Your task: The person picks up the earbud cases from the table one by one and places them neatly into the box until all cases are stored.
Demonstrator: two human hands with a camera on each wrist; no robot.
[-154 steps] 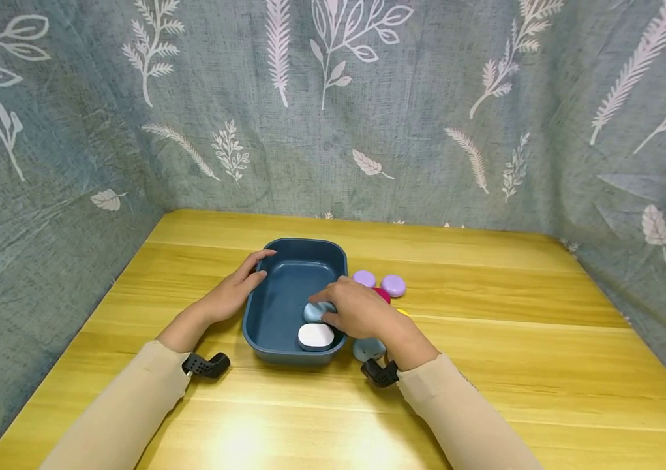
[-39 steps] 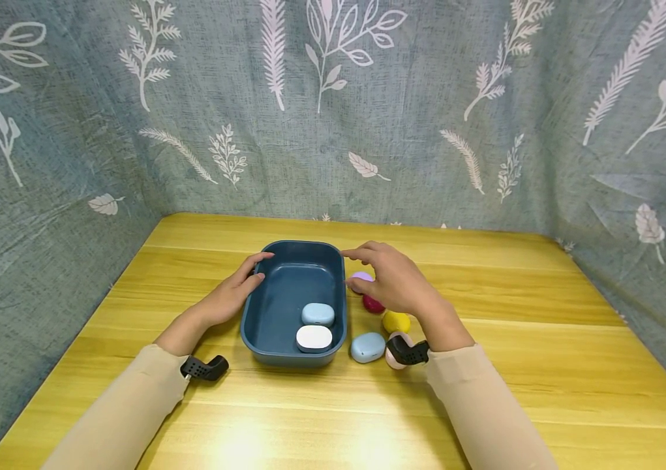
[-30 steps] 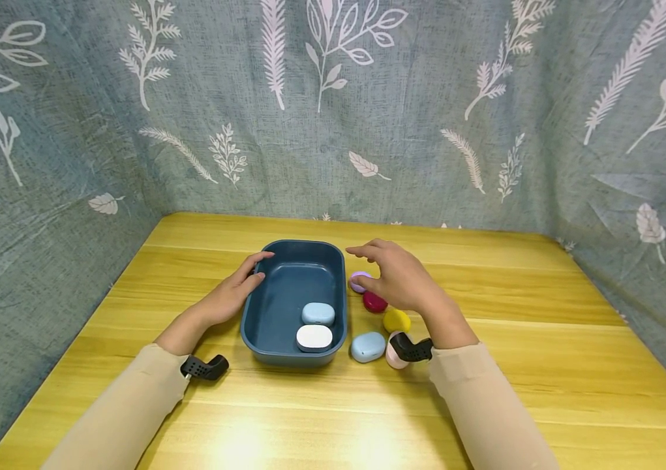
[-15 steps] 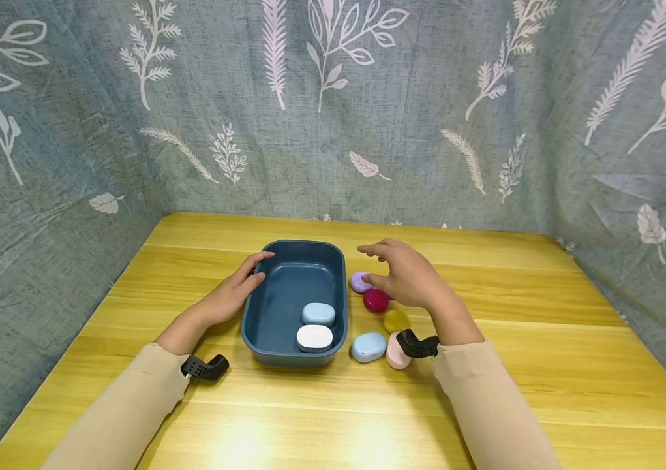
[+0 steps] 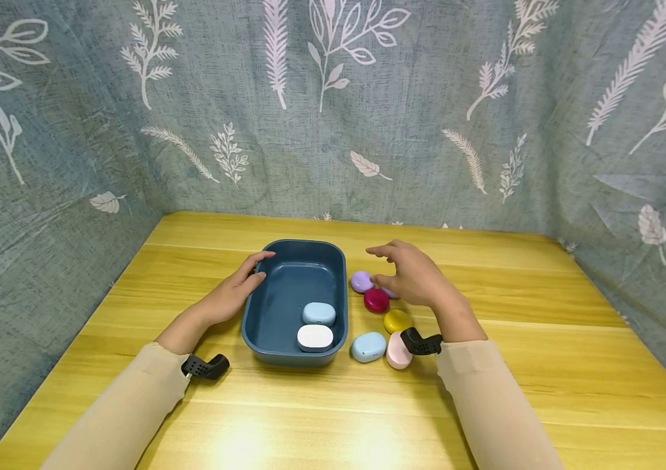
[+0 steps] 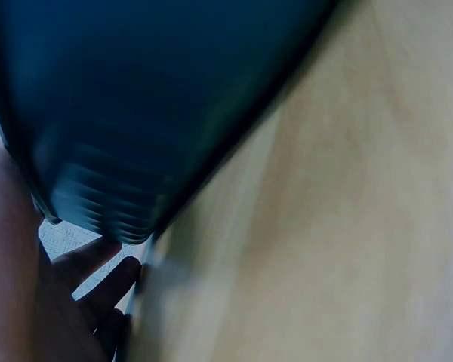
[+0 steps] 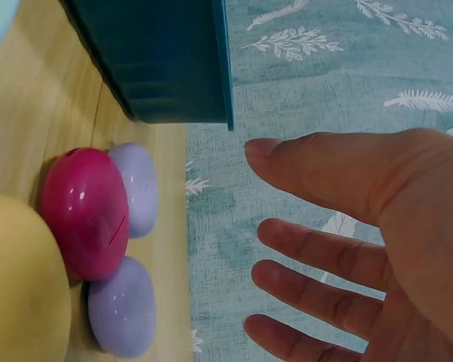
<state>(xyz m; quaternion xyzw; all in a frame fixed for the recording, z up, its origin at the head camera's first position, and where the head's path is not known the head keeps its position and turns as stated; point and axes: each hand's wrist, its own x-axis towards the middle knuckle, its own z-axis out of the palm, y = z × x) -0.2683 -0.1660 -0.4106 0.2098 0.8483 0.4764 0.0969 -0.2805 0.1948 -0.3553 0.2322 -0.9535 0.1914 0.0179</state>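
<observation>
1) The left hand (image 5: 233,292) lies along the left rim of the tub (image 5: 291,287), fingers relaxed and touching it, no firm grip apparent; light pressure should be enough to steady it
2) The right hand (image 5: 417,277) hovers to the tub's right, thumb and fingers spread apart, holding nothing
3) Just right of the tub sit a lilac case (image 5: 361,282) and a dark red case (image 5: 376,301); a white case (image 5: 315,336) lies inside
4) For a sure lift, pinch the rounded case across its sides, since its glossy shell may slip
</observation>
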